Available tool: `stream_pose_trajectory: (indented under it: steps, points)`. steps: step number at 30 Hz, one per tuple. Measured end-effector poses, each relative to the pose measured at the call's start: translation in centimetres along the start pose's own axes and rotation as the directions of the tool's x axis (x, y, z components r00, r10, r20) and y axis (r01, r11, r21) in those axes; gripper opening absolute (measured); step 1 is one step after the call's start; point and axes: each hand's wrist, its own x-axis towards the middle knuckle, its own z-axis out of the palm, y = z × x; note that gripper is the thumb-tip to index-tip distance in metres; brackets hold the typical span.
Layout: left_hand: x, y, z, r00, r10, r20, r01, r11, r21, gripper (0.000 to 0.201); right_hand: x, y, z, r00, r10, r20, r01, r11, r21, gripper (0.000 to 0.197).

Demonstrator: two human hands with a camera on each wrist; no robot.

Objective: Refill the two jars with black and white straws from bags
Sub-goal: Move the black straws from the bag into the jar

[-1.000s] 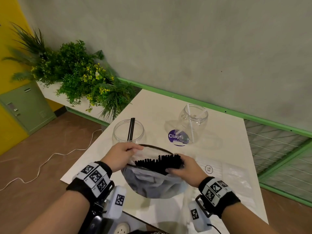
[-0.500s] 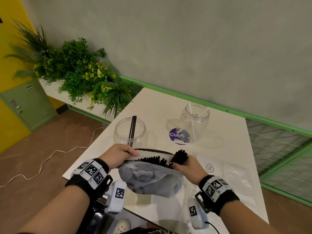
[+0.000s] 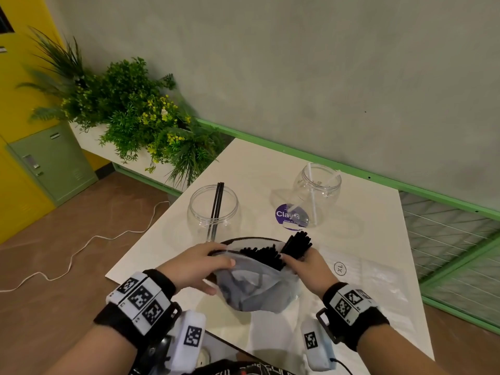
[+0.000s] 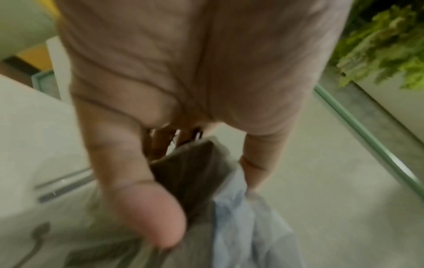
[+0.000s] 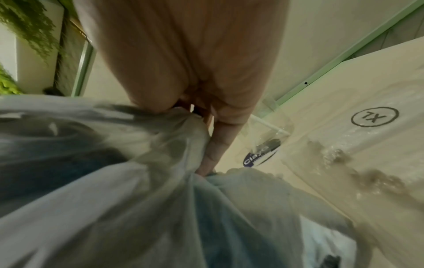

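Observation:
A clear plastic bag (image 3: 257,290) full of black straws (image 3: 263,255) sits at the near edge of the white table (image 3: 373,239). My left hand (image 3: 200,266) grips the bag's left rim, thumb and fingers pinching the film (image 4: 231,214). My right hand (image 3: 305,262) holds a bundle of black straws (image 3: 297,243) lifted partly out of the bag's right side. Behind stand two clear jars: the left jar (image 3: 213,209) holds two black straws, the right jar (image 3: 318,194) holds a few white straws. In the right wrist view the bag (image 5: 137,190) fills the frame.
A flat clear bag marked XL (image 3: 340,268) lies on the table to the right. A purple round label (image 3: 289,215) sits by the right jar. Green plants (image 3: 130,115) stand left of the table, a white cable (image 3: 81,247) trails on the floor.
My right hand has drawn a bundle of black straws up and to the right, out of the mass in the bag. My left hand keeps its grip on the rim.

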Motion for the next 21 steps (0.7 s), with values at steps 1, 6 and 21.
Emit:
stream_pose_trajectory:
  steps: [1, 6, 21]
  points:
    - [0.0, 0.2, 0.1, 0.999, 0.037, 0.022, -0.035, 0.997, -0.063, 0.052, 0.0, -0.3, -0.4, 1.000, -0.012, -0.015, 0.012, 1.000, 0.019, 0.013]
    - [1.1, 0.0, 0.5, 0.996, 0.085, -0.023, -0.088, 0.941, -0.327, 0.042, -0.3, -0.8, -1.9, 1.000, 0.001, -0.007, 0.000, 0.997, 0.079, 0.011]
    - [2.5, -0.3, 0.4, 0.988, 0.152, 0.003, -0.141, 0.925, -0.354, 0.035, -0.7, -4.0, -1.5, 0.844, -0.523, 0.121, 0.529, 0.772, -0.353, 0.058]
